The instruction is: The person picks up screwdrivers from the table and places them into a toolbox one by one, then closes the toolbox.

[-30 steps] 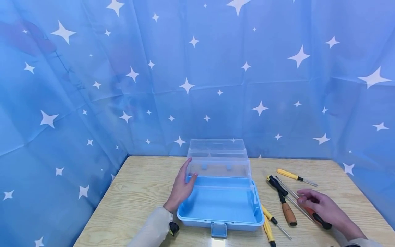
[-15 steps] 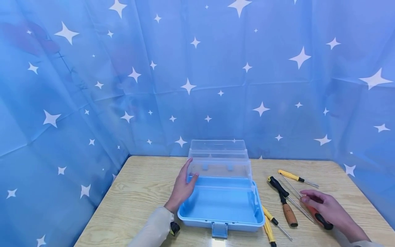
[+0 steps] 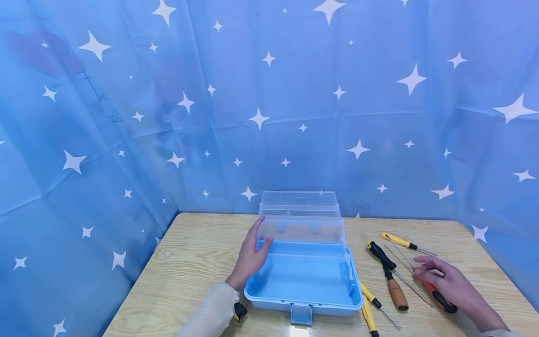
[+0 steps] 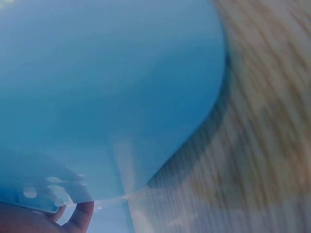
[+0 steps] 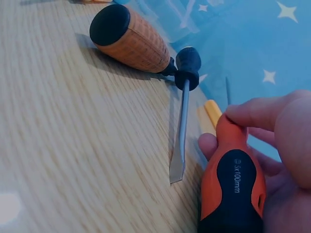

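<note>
A light blue plastic toolbox (image 3: 303, 307) stands with its clear lid (image 3: 300, 213) raised. My left hand (image 3: 249, 259) holds its left side near the back, thumb over the rim; in the left wrist view the blue wall (image 4: 107, 87) fills much of the frame and a few fingers show at its edge. On the right, my right hand (image 3: 451, 284) pinches an orange-and-black-handled screwdriver (image 5: 232, 179) between thumb and fingers near the handle's neck. Its shaft points away from me, the tip by a yellow-handled screwdriver (image 3: 395, 239). Whether it touches the table I cannot tell.
Between toolbox and right hand, a black-handled flat screwdriver (image 3: 381, 255) crosses a tool with a brown ridged handle (image 3: 397, 294). Two yellow-handled screwdrivers lie against the toolbox's right side, one (image 3: 368, 292) above the other (image 3: 369, 316). A star-patterned curtain (image 3: 294, 103) hangs behind the table.
The orange-and-black screwdriver's shaft has swung right and away from the black-handled one, with my right hand shifting slightly right. The left hand stays on the toolbox.
</note>
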Action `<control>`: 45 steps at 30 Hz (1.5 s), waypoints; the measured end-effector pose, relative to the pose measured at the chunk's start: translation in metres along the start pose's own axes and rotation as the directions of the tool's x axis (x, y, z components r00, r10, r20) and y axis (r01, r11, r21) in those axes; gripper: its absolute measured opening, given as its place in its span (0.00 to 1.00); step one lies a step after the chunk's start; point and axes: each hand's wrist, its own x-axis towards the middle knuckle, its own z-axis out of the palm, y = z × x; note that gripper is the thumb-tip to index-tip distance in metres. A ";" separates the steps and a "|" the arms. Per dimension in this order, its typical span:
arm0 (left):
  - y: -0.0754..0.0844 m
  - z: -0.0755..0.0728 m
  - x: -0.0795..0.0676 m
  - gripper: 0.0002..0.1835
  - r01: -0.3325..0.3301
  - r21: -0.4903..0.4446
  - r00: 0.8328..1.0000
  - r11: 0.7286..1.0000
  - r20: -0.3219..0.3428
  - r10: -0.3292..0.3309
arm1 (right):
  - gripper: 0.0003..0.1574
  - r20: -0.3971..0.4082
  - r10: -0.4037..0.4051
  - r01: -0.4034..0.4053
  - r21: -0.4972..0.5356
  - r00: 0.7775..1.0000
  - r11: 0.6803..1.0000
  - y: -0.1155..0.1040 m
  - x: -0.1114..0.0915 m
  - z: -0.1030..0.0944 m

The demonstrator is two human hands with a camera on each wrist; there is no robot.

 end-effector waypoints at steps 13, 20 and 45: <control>-0.002 0.001 0.001 0.33 -0.008 0.002 1.000 1.000 -0.001 0.008 | 0.40 0.005 0.011 -0.011 0.007 1.000 1.000 -0.010 0.001 -0.003; -0.003 0.002 0.002 0.33 -0.002 0.014 1.000 1.000 0.003 0.002 | 0.39 -0.003 0.010 -0.010 0.030 1.000 1.000 -0.020 0.002 -0.004; -0.002 -0.001 0.001 0.33 -0.014 0.030 1.000 0.999 0.003 0.014 | 0.41 -0.003 0.011 -0.010 0.138 1.000 0.990 -0.071 0.006 0.001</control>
